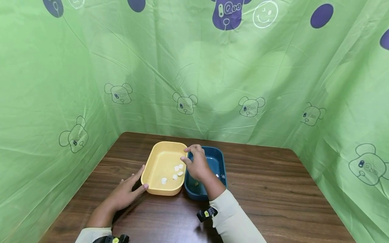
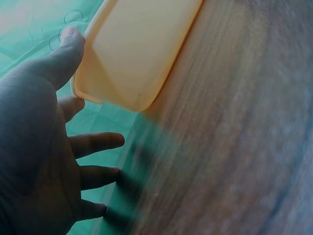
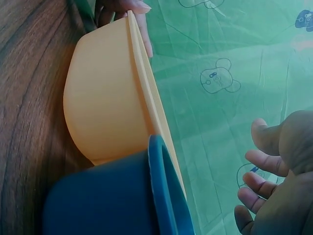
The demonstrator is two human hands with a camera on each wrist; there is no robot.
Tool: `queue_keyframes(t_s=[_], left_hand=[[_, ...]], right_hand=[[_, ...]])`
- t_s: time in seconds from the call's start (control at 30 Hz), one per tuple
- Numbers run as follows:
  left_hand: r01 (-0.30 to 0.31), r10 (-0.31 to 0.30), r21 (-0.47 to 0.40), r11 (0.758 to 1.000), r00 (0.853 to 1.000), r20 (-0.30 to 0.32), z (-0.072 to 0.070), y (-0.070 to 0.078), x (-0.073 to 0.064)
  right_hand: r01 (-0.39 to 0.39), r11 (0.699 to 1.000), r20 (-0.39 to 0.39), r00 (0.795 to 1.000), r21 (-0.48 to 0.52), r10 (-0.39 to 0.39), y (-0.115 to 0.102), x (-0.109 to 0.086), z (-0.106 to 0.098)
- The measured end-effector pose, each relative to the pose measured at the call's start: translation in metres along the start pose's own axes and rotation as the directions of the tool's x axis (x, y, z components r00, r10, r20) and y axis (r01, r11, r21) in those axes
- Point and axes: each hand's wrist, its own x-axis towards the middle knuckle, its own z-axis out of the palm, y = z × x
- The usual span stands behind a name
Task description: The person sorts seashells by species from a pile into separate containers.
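A yellow rectangular tray (image 1: pixel 162 161) stands on the table with several small white shell-like pieces (image 1: pixel 164 181) inside. Against its right side is a dark blue tray (image 1: pixel 214 156) holding a few small bits, one white (image 1: pixel 217 176). My left hand (image 1: pixel 124 194) rests at the yellow tray's near left side, fingers spread and thumb at the rim; the left wrist view shows the thumb (image 2: pixel 72 46) on the tray's edge. Above the blue tray, close to the shared rims, hovers my right hand (image 1: pixel 198 165), fingers loosely bent. In the right wrist view no object shows in its fingers (image 3: pixel 261 183).
The brown wooden table (image 1: pixel 267 189) extends on both sides of the trays. Green printed cloth (image 1: pixel 212 71) hangs behind it and along the left and right. Black bands (image 1: pixel 207 214) sit on both wrists.
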Motion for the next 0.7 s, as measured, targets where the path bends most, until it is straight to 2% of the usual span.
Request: queue_keyframes(t_s=[0.27, 0.7], left_hand=[[-0.002, 0.002, 0.003, 1.0, 1.0, 0.0, -0.001, -0.001, 0.0], [-0.022, 0.022, 0.021, 1.0, 1.0, -0.018, 0.0, -0.001, -0.001]], right_hand=[[-0.026, 1.0, -0.002, 1.0, -0.013, 0.026, 0.004, -0.001, -0.004], [-0.01, 1.0, -0.033, 0.999, -0.01, 0.01, 0.017, -0.004, -0.013]])
